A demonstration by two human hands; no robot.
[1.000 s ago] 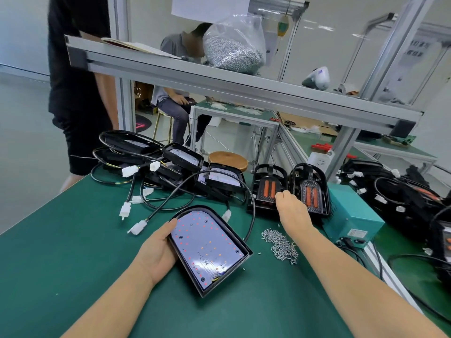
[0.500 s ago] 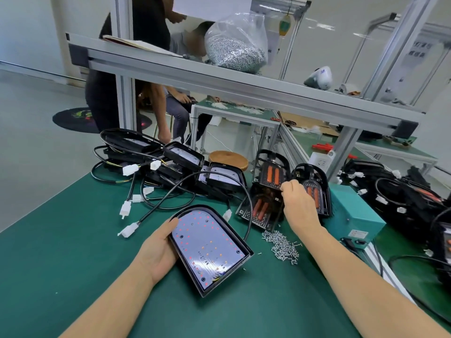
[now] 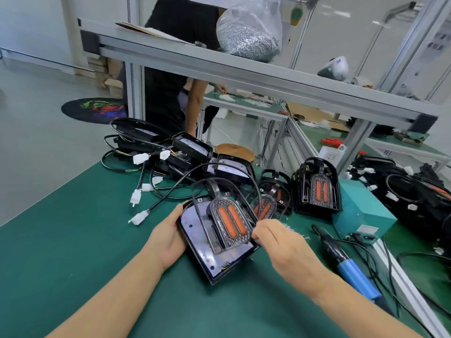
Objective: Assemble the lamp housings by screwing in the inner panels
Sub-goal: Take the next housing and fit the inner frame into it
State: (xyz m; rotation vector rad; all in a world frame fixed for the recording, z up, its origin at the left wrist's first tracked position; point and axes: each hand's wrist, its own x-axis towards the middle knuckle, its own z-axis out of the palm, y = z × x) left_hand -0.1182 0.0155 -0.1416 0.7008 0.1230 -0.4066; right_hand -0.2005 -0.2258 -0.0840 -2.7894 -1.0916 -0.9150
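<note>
Lamp housing (image 3: 214, 250), black with a pale board inside, lies on the green surface (image 3: 73, 240) in front of the person. The left hand (image 3: 168, 237) grips its left edge with curled fingers. The right hand (image 3: 280, 242) pinches the right edge of an inner panel (image 3: 229, 223) with two orange strips and holds it tilted over the housing. Just right of the hands lies a blue screwdriver (image 3: 351, 272) with its cord. Behind the panel, more panels (image 3: 317, 189) stand in stacks beside a teal box (image 3: 361, 208). More housings with black cables and white plugs (image 3: 161, 154) are piled at the back left. A bag of screws (image 3: 249, 30) sits on the shelf above.
</note>
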